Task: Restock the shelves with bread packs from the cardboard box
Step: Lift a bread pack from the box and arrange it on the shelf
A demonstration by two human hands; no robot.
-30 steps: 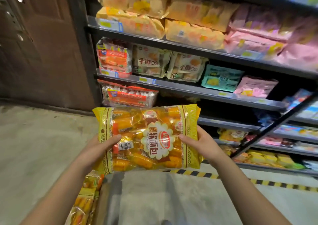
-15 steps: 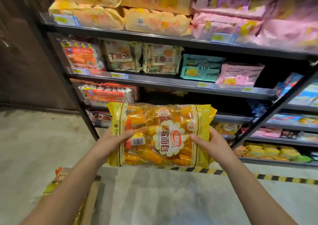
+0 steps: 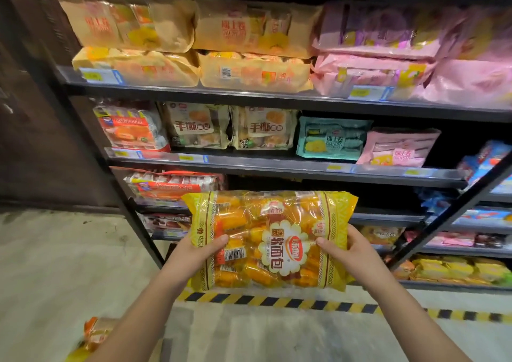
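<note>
We hold one yellow bread pack with two hands, front face towards us, level and in the air just before the dark shelf unit. Our left hand grips the pack's left edge, thumb pressed on the front near the barcode and the fingers hidden behind. Our right hand grips the right edge the same way, thumb on the front and fingers curled round the back. Just up and left of the pack, one red-and-white pack lies on the shelf board that the pack's top edge overlaps. One board higher than the pack we count five packs in a row: one red pack to the upper left, two beige packs straight above and touching each other, one teal pack to the upper right, and one pink pack further right. Higher again above the pack sit four tan packs in two stacks of two, with pink packs to their right, too blurred for us to count. Directly below the pack runs one yellow-and-black striped tape on the floor. Well down and left of the pack, beside our left forearm, one orange pack shows.
</note>
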